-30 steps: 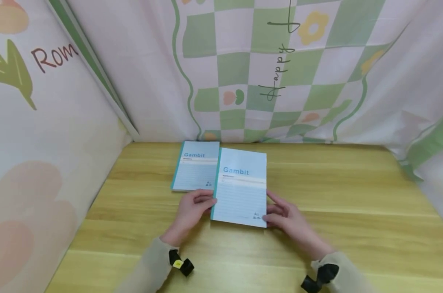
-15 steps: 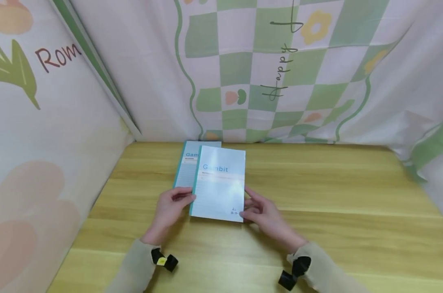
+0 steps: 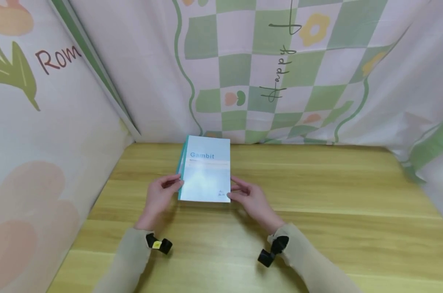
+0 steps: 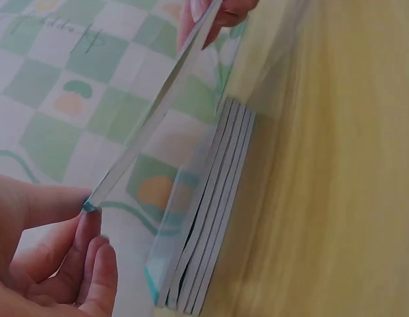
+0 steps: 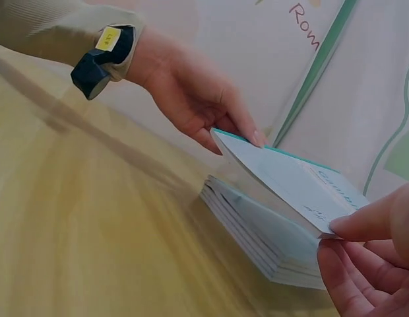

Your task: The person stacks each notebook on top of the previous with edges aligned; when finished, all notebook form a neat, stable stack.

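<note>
A light blue notebook (image 3: 207, 175) with a teal spine and "Gambit" on its cover is held up by both hands. My left hand (image 3: 160, 197) pinches its spine edge, thumb on top and fingers below. At the opposite edge, near the lower right corner, my right hand (image 3: 252, 201) pinches it the same way. Below it lies a stack of several similar notebooks (image 4: 214, 211) on the table. A gap shows between the held notebook and the stack in both wrist views. From the head view, the held notebook hides most of the stack.
The wooden table (image 3: 316, 195) runs back to a green-and-white checked curtain (image 3: 265, 81) with flowers. A white printed panel (image 3: 60, 142) stands along the left side. Each wrist wears a black camera strap, such as the left one (image 5: 102, 63).
Both hands have carried the notebook left and then farther back, from beside the stack to over it. The stack, visible earlier at the left, is now mostly covered.
</note>
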Demonstrator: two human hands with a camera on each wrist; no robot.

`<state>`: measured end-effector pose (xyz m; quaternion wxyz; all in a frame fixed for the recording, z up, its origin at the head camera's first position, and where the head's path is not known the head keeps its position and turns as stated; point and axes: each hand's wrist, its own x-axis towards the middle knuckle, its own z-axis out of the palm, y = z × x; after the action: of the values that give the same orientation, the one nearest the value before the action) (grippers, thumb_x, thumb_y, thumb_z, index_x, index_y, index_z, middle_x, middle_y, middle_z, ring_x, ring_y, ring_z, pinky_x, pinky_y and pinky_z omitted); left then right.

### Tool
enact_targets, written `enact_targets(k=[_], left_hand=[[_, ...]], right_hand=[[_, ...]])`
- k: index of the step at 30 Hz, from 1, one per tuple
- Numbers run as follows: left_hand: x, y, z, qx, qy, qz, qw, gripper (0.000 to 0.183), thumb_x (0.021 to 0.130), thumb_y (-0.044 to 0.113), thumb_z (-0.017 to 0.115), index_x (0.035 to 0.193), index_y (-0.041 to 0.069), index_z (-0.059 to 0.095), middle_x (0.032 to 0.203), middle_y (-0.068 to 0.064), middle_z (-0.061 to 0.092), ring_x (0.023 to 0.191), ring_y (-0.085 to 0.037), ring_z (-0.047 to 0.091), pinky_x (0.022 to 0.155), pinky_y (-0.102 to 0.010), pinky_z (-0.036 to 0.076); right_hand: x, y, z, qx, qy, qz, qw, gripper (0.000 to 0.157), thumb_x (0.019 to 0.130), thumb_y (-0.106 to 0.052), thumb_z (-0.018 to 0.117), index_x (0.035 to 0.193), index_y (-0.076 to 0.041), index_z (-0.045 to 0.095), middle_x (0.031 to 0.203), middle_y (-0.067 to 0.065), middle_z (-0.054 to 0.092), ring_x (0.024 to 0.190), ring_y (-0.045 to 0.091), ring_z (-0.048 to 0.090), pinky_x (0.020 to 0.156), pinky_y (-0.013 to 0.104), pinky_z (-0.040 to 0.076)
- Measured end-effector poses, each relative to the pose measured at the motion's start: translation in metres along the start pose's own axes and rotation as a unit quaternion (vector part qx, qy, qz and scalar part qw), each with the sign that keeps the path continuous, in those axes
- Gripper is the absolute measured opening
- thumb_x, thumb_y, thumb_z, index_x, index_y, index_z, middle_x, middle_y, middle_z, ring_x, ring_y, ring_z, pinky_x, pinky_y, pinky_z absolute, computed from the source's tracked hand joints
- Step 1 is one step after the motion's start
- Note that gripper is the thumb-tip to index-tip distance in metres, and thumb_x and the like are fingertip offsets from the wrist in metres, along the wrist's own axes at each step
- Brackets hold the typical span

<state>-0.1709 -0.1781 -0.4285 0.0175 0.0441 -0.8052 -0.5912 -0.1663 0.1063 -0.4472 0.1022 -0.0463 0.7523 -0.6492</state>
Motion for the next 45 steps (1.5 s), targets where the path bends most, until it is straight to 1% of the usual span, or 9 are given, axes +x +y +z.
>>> enact_targets(k=[4, 7, 12, 20, 25, 30, 36, 40, 45], left_hand=[[0.011, -0.001, -0.004, 0.013, 0.012, 0.005, 0.9998, 0.029, 0.099, 0.015, 0.069, 0.125, 0.004, 0.069, 0.120, -0.013, 0.068, 0.108, -0.026, 0.061, 0.091, -0.042, 0.054], [0.020, -0.002, -0.004, 0.023, 0.024, 0.001, 0.9995, 0.029, 0.099, 0.015, 0.069, 0.126, 0.004, 0.069, 0.121, -0.013, 0.067, 0.109, -0.025, 0.060, 0.091, -0.041, 0.053], [0.033, -0.007, -0.005, 0.044, 0.035, -0.016, 0.9983, 0.030, 0.100, 0.015, 0.068, 0.128, 0.006, 0.068, 0.126, -0.013, 0.066, 0.116, -0.027, 0.058, 0.098, -0.042, 0.049], [0.042, -0.017, -0.004, 0.050, 0.046, -0.049, 0.9965, 0.031, 0.100, 0.016, 0.067, 0.130, 0.006, 0.067, 0.131, -0.014, 0.064, 0.123, -0.029, 0.055, 0.105, -0.045, 0.045], [0.046, -0.026, -0.003, 0.052, 0.056, -0.050, 0.9958, 0.030, 0.099, 0.016, 0.068, 0.128, 0.005, 0.069, 0.130, -0.015, 0.065, 0.122, -0.030, 0.057, 0.104, -0.044, 0.046], [0.047, -0.031, -0.002, 0.058, 0.057, -0.052, 0.9953, 0.031, 0.101, 0.018, 0.066, 0.129, 0.006, 0.069, 0.133, -0.015, 0.063, 0.126, -0.031, 0.055, 0.107, -0.045, 0.044], [0.044, -0.031, 0.000, 0.064, 0.056, -0.051, 0.9951, 0.032, 0.101, 0.021, 0.066, 0.130, 0.006, 0.068, 0.135, -0.015, 0.063, 0.129, -0.031, 0.054, 0.108, -0.045, 0.043], [0.042, -0.030, 0.001, 0.069, 0.056, -0.055, 0.9945, 0.033, 0.102, 0.023, 0.065, 0.130, 0.007, 0.068, 0.136, -0.015, 0.063, 0.129, -0.030, 0.054, 0.108, -0.045, 0.043], [0.042, -0.031, 0.001, 0.072, 0.057, -0.058, 0.9941, 0.034, 0.101, 0.025, 0.066, 0.131, 0.009, 0.068, 0.137, -0.014, 0.062, 0.130, -0.030, 0.053, 0.109, -0.046, 0.042]], right_hand=[[0.014, -0.004, 0.005, 0.005, 0.002, -0.002, 1.000, 0.061, 0.092, -0.012, 0.076, 0.148, -0.011, 0.053, 0.120, 0.013, 0.069, 0.098, 0.023, 0.070, 0.092, 0.035, 0.056], [0.025, -0.006, 0.010, 0.012, 0.006, -0.010, 1.000, 0.059, 0.092, -0.008, 0.075, 0.147, -0.007, 0.053, 0.119, 0.016, 0.069, 0.096, 0.024, 0.070, 0.090, 0.035, 0.057], [0.038, -0.007, 0.019, 0.025, 0.013, -0.011, 1.000, 0.057, 0.090, 0.000, 0.074, 0.144, 0.000, 0.055, 0.113, 0.020, 0.070, 0.094, 0.025, 0.070, 0.085, 0.036, 0.059], [0.052, -0.008, 0.028, 0.012, 0.020, 0.004, 1.000, 0.053, 0.090, 0.002, 0.074, 0.141, 0.001, 0.058, 0.109, 0.019, 0.070, 0.091, 0.020, 0.067, 0.080, 0.031, 0.059], [0.055, -0.006, 0.033, 0.002, 0.019, 0.007, 1.000, 0.051, 0.089, 0.005, 0.074, 0.139, 0.004, 0.059, 0.104, 0.017, 0.069, 0.088, 0.020, 0.067, 0.076, 0.030, 0.060], [0.056, -0.002, 0.034, -0.008, 0.019, 0.006, 1.000, 0.051, 0.090, 0.005, 0.073, 0.140, 0.003, 0.058, 0.103, 0.016, 0.067, 0.090, 0.020, 0.066, 0.075, 0.028, 0.059], [0.058, 0.002, 0.034, -0.011, 0.021, 0.002, 1.000, 0.054, 0.090, 0.005, 0.073, 0.141, 0.002, 0.056, 0.105, 0.017, 0.065, 0.093, 0.022, 0.064, 0.075, 0.027, 0.058], [0.057, 0.003, 0.034, -0.033, 0.025, -0.003, 0.999, 0.060, 0.088, 0.005, 0.074, 0.145, 0.003, 0.053, 0.108, 0.016, 0.065, 0.093, 0.022, 0.064, 0.076, 0.028, 0.058], [0.056, 0.004, 0.035, -0.046, 0.025, -0.007, 0.999, 0.058, 0.088, 0.006, 0.073, 0.143, 0.001, 0.055, 0.107, 0.014, 0.065, 0.091, 0.022, 0.063, 0.074, 0.027, 0.056]])
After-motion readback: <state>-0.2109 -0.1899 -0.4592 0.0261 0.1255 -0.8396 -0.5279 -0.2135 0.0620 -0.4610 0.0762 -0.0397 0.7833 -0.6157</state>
